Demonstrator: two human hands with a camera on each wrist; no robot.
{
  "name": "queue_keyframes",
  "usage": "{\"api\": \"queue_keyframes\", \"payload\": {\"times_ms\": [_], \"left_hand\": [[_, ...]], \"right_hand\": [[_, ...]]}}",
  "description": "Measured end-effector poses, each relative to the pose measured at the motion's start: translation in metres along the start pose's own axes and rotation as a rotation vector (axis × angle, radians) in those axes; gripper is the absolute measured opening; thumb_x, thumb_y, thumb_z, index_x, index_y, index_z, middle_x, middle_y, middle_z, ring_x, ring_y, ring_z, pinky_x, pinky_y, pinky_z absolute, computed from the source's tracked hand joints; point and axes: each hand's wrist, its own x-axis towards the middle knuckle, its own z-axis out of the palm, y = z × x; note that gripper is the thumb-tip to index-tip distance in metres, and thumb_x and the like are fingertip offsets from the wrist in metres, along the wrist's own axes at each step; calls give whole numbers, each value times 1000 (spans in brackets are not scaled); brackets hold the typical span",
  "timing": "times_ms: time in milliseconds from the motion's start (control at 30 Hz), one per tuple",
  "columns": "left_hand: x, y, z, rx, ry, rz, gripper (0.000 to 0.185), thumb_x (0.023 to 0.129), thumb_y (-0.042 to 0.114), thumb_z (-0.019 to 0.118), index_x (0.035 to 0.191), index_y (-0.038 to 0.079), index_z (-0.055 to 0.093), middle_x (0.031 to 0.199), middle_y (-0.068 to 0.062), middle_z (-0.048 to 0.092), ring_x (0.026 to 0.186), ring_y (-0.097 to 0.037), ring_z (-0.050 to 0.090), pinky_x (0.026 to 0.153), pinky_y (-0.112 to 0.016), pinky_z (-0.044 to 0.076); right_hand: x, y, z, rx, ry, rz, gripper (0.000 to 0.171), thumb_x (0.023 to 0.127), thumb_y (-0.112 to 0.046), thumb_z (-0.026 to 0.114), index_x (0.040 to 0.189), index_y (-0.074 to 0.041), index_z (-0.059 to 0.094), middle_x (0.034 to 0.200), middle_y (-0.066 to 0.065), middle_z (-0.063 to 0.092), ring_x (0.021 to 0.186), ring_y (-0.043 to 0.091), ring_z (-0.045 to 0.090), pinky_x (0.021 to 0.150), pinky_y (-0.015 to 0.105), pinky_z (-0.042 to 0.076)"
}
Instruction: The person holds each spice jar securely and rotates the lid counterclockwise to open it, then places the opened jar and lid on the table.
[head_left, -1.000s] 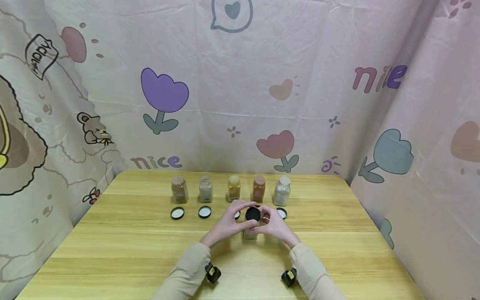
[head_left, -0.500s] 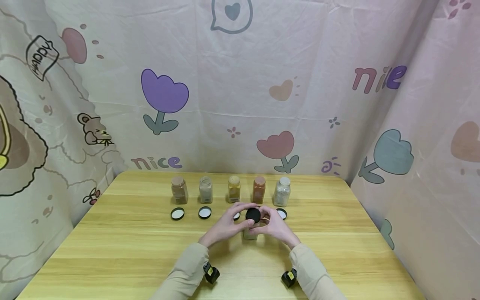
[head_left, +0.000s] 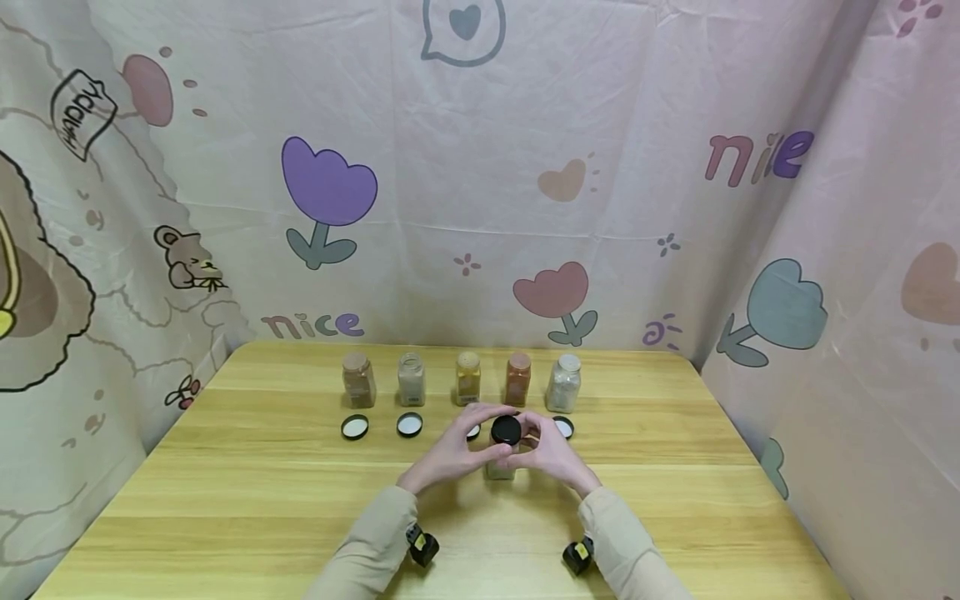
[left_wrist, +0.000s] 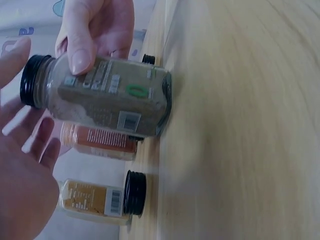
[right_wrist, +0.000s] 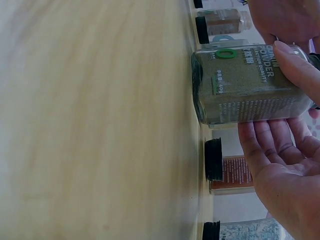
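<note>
A square glass spice jar (head_left: 501, 471) of greenish-brown powder stands upright on the wooden table, its label in the right wrist view reading "POWDER". A black lid (head_left: 506, 430) sits on its mouth. My left hand (head_left: 459, 446) has its thumb and fingers curled round this lid from the left. From the other side my right hand (head_left: 553, 454) grips the jar's body, thumb on the near face and fingers behind, as the right wrist view (right_wrist: 285, 165) of the hand shows. In the left wrist view the lid (left_wrist: 32, 81) lies between my left thumb and fingers.
Behind my hands stands a row of uncapped jars: brown (head_left: 359, 382), pale grey (head_left: 412, 382), yellow (head_left: 468, 380), red-orange (head_left: 517, 380) and white (head_left: 564, 384). Upturned black lids (head_left: 355, 427) with white linings lie before them, some partly hidden by my hands. A printed curtain (head_left: 465, 208) hangs behind the table.
My left thumb and fingers shift slightly round the lid, and the left wrist has moved a little to the left. The right hand and the jar stay in place.
</note>
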Motion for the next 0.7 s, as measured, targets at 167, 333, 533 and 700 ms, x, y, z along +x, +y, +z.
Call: {"api": "queue_keyframes", "payload": {"times_ms": [167,333,533,700], "left_hand": [[-2,0,-3,-13,-52,-24,50,97,23,68,144,14,55,143,-9,58,131,-28,51,113,-55,43],[0,0,0,-7,-21,-27,48,96,22,69,142,11,57,141,-10,60,130,-30,53,112,-51,44],[2,0,4,8,38,7,49,91,20,75,137,13,61,134,-10,64,124,-28,55,107,-44,46],[2,-1,3,0,25,11,51,92,21,75,140,12,59,138,-8,63,127,-26,54,109,-46,45]], "right_hand": [[1,0,0,1,-2,-1,43,73,-9,89,103,1,59,102,9,64,91,8,64,83,19,56],[0,-2,1,20,-10,17,45,73,-9,89,105,0,60,107,12,65,96,11,65,84,18,56],[0,-1,1,14,-2,15,46,73,-9,89,107,1,60,102,9,63,91,9,63,83,18,55],[0,0,1,1,1,8,45,73,-9,89,106,1,60,99,6,63,89,7,62,83,18,55]]}}
